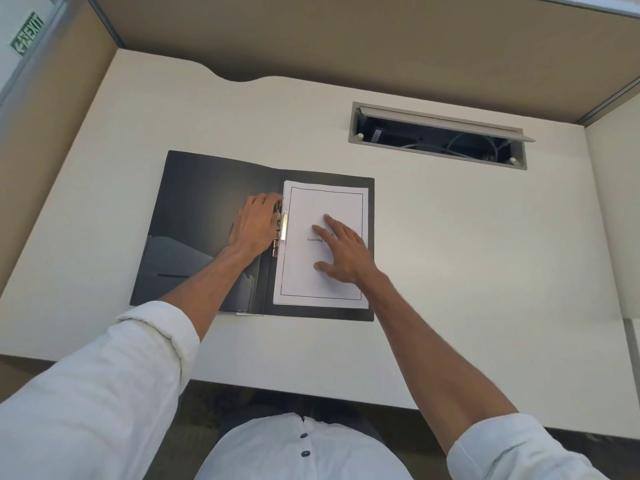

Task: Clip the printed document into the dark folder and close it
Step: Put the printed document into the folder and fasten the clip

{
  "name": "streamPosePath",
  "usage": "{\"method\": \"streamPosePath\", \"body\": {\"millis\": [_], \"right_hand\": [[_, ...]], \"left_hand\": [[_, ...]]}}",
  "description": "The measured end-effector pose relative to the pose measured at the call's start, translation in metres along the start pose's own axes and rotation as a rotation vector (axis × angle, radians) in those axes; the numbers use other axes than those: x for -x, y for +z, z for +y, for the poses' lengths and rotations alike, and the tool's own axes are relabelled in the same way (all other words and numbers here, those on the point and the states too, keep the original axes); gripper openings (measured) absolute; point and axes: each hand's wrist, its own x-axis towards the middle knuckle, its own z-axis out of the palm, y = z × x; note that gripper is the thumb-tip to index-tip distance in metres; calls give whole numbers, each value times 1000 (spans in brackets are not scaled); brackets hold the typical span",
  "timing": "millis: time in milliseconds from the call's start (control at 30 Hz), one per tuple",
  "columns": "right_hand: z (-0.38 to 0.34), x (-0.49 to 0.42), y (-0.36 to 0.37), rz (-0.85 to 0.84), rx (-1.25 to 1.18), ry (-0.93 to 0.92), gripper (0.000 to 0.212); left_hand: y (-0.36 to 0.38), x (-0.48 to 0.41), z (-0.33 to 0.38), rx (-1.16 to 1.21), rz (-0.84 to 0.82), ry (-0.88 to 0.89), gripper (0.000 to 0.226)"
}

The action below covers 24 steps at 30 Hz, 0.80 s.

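The printed document (323, 216) lies under the right hand (341, 252), fingers spread; the left hand (256, 225), fingers together, presses the metal clip (282, 226) at its nine o'clock edge.

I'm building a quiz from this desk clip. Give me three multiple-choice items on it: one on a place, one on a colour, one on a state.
1. Where does the printed document lie?
A. on the folder's right half
B. on the left flap
C. on the bare desk

2. What colour is the folder?
A. red
B. dark grey
C. white

3. How is the folder?
A. shut
B. open flat
C. standing upright

Key: 1 A, the pages sit right of the metal clip; 2 B, both flaps are dark; 3 B, both halves lie spread on the desk.
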Motion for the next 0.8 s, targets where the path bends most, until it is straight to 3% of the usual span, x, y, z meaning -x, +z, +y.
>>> {"method": "streamPosePath", "body": {"millis": [233,500,800], "right_hand": [[-1,-1,-1,-6,1,3,91],[-1,-2,1,-11,-11,1,91],[0,-2,2,-13,-36,-4,90]], "left_hand": [[-11,19,2,107,95,0,11],[-4,65,-5,219,56,29,13],[9,72,-11,384,75,-52,17]]}}
